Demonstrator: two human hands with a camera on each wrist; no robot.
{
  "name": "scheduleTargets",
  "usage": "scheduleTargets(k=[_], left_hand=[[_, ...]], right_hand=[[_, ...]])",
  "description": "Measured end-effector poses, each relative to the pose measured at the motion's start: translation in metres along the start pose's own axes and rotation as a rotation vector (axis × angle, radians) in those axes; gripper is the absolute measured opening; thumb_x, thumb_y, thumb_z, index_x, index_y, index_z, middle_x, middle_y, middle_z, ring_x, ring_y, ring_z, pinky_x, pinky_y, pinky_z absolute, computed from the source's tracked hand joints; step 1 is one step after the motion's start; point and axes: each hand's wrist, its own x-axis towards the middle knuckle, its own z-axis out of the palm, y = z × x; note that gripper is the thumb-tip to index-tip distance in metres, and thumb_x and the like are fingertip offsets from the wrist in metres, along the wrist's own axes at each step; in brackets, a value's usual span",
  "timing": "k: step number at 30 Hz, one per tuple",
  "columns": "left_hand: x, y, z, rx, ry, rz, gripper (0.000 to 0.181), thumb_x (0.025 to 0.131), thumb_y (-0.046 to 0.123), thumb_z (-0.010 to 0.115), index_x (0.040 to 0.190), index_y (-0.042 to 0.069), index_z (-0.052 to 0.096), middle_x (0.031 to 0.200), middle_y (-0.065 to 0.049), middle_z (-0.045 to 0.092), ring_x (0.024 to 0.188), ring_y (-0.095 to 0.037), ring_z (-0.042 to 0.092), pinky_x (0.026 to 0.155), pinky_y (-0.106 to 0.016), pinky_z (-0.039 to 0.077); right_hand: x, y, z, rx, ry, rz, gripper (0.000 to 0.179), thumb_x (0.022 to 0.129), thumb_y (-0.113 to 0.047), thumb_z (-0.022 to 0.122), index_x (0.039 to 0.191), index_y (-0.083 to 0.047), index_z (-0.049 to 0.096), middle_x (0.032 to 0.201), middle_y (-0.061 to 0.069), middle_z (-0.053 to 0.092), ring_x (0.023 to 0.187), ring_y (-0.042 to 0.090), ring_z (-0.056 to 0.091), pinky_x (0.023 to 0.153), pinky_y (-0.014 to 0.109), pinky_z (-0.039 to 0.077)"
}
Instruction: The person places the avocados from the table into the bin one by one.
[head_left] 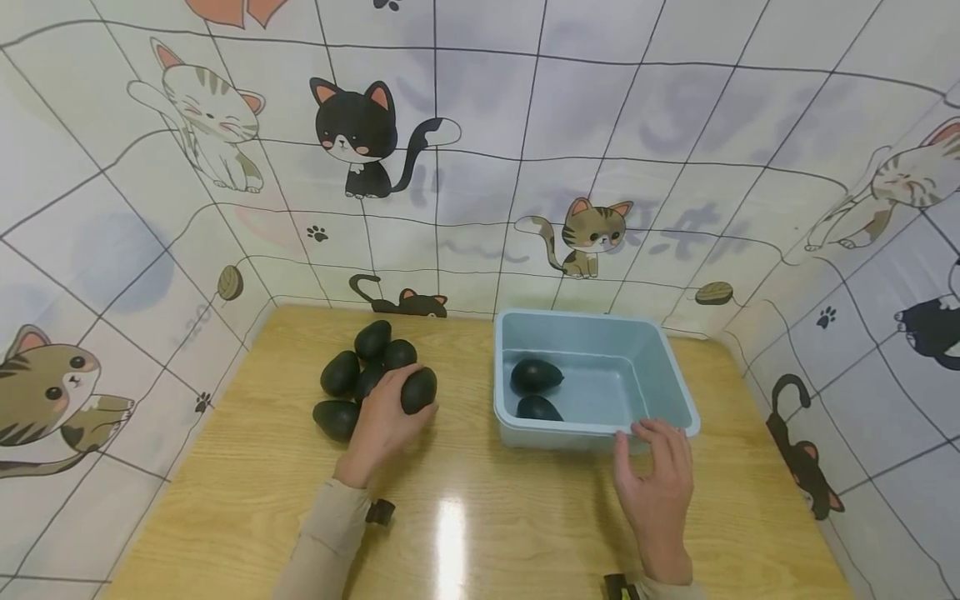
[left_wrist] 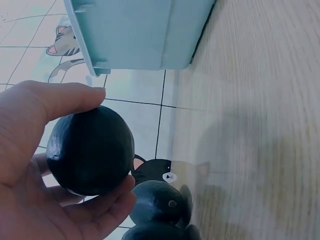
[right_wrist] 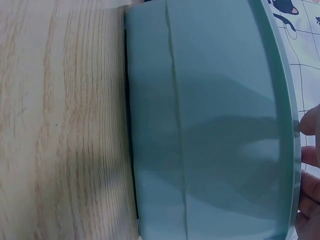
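My left hand (head_left: 390, 421) holds a dark green avocado (head_left: 418, 391), thumb on one side and fingers curled under the other. In the left wrist view this avocado (left_wrist: 90, 150) is raised off the table. Beside and behind that hand lies a cluster of several more avocados (head_left: 341, 373), partly covered by it. On the right, my right hand (head_left: 656, 492) rests its fingertips and thumb on the near rim of a light blue plastic bin (head_left: 592, 428). Inside the bin, two avocados (head_left: 536, 377) lie at the left; the nearer one is partly hidden by the front wall.
The wooden table (head_left: 480, 517) is bounded at the back and sides by white cloth walls (head_left: 480, 183) with grid lines and cartoon cats. The bin stands near the back wall, with bare table between it and the avocado cluster.
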Motion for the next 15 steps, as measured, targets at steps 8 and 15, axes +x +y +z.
scheduleTargets(k=[8, 15], left_hand=[[0.009, 0.008, -0.007, 0.037, -0.008, 0.057, 0.069, 0.093, 0.033, 0.082, 0.153, 0.015, 0.055, 0.155, -0.016, 0.055, 0.137, -0.045, 0.059, 0.112, -0.071, 0.043], [0.018, 0.015, -0.014, 0.059, -0.010, 0.071, 0.069, 0.093, 0.035, 0.081, 0.154, 0.016, 0.055, 0.154, -0.015, 0.056, 0.136, -0.043, 0.061, 0.111, -0.063, 0.049]], right_hand=[[-0.001, 0.001, 0.001, 0.000, 0.004, 0.014, 0.021, 0.086, -0.007, 0.077, 0.099, 0.009, 0.072, 0.108, 0.027, 0.072, 0.112, 0.049, 0.064, 0.115, 0.077, 0.037], [-0.002, 0.002, 0.004, 0.007, 0.028, 0.025, 0.021, 0.085, -0.006, 0.077, 0.098, 0.010, 0.072, 0.107, 0.028, 0.072, 0.110, 0.050, 0.064, 0.113, 0.079, 0.036]])
